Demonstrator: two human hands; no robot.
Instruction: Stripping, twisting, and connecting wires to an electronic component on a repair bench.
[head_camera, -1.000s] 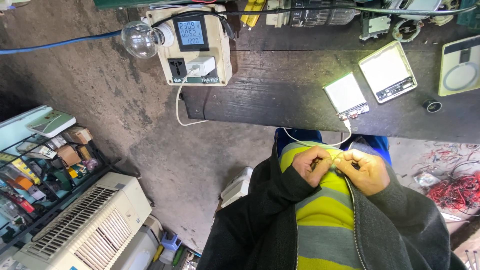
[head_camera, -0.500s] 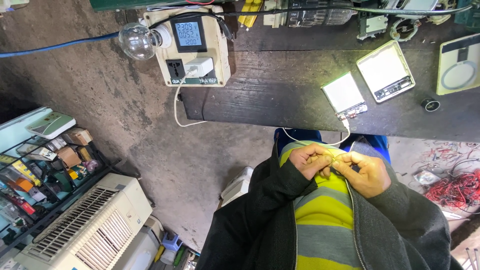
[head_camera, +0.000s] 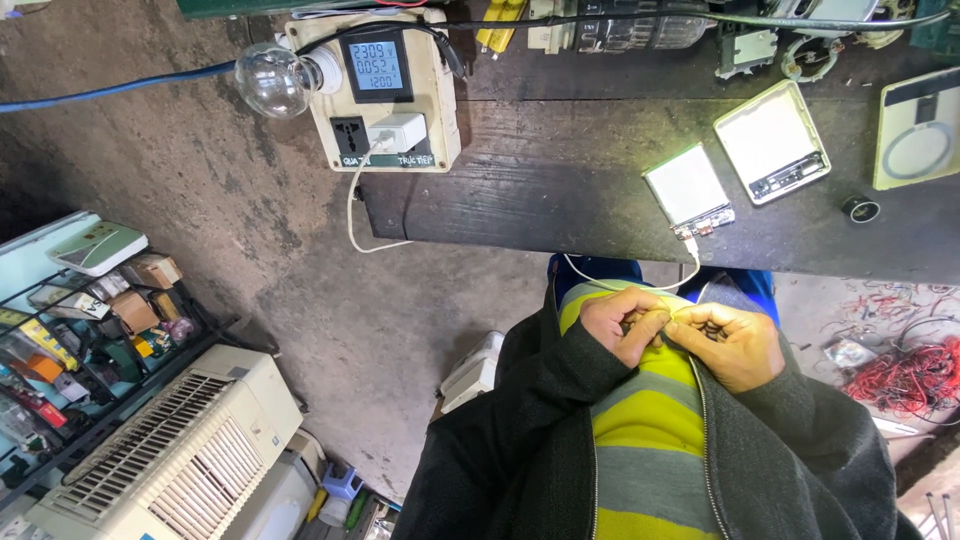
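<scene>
— What did the hands have?
— Left hand (head_camera: 622, 325) and right hand (head_camera: 735, 343) met at the chest, fingers pinched on something tiny (too small to identify), below the dark surface (head_camera: 560, 190).

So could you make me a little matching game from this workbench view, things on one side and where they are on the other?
Things:
1. clear bulb
2. white charger plug
3. red wire tangle
4. white cable

Places:
A. floor, far right edge of picture
B. left end of the meter box
C. socket under the display
D. from the small silver case towards the hands

Pairs: 1-B, 2-C, 3-A, 4-D
</scene>
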